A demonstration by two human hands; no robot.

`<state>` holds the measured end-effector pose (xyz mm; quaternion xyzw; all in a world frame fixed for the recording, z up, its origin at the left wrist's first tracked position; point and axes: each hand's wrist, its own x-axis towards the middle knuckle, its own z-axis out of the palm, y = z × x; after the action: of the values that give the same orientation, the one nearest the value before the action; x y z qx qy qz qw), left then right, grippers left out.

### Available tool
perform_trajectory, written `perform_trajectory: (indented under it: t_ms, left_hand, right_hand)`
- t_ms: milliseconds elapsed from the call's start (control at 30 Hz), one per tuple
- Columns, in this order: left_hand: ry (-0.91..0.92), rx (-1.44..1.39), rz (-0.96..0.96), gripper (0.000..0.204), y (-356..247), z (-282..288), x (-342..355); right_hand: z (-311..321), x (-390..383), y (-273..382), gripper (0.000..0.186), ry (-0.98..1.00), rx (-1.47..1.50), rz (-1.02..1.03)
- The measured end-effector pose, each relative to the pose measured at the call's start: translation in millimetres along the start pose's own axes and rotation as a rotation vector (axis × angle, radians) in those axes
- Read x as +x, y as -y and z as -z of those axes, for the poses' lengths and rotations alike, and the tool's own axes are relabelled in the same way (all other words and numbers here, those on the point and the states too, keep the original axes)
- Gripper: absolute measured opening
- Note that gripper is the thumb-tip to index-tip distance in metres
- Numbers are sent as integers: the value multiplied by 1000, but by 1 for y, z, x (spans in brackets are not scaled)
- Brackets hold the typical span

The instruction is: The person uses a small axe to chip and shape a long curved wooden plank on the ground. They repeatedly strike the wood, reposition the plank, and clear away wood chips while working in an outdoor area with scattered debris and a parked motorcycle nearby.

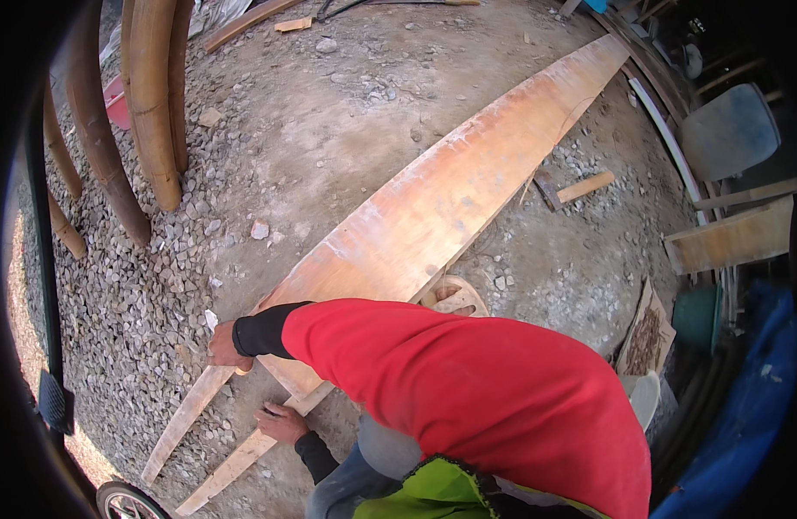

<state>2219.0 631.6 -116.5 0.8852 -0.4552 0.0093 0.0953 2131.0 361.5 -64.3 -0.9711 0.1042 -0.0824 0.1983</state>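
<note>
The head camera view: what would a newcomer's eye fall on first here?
Probably the long, tapering orange-brown wooden panel, which runs diagonally from the lower left to the upper right over bare ground. Next, the bright red sleeve stretches across the lower middle. At upper left, thick bamboo poles rise from grey gravel.

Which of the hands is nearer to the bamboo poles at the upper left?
Right. The right hand, at one narrow board, lies below the bamboo poles in the picture; the left hand, on another narrow board, is lower and farther.
</note>
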Motion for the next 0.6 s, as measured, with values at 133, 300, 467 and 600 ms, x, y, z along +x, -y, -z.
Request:
perform_trajectory:
  t_ms: [133, 300, 467, 600]
  left_hand:
    - [-28, 45, -56, 51, 5, -3, 1]
    - [-62, 78, -12, 52, 3, -8, -15]
    - [-116, 52, 34, 49, 1, -10, -17]
    - [-8, -6, 92, 57, 7, -14, -17]
  right_hand:
    - [-1, 1, -2, 52, 9, 6, -2]
    - [2, 2, -5, 55, 38, 0, -1]
    - [-4, 3, -5, 61, 46, 30, 8]
    - [-10, 4, -5, 47, -1, 30, 13]
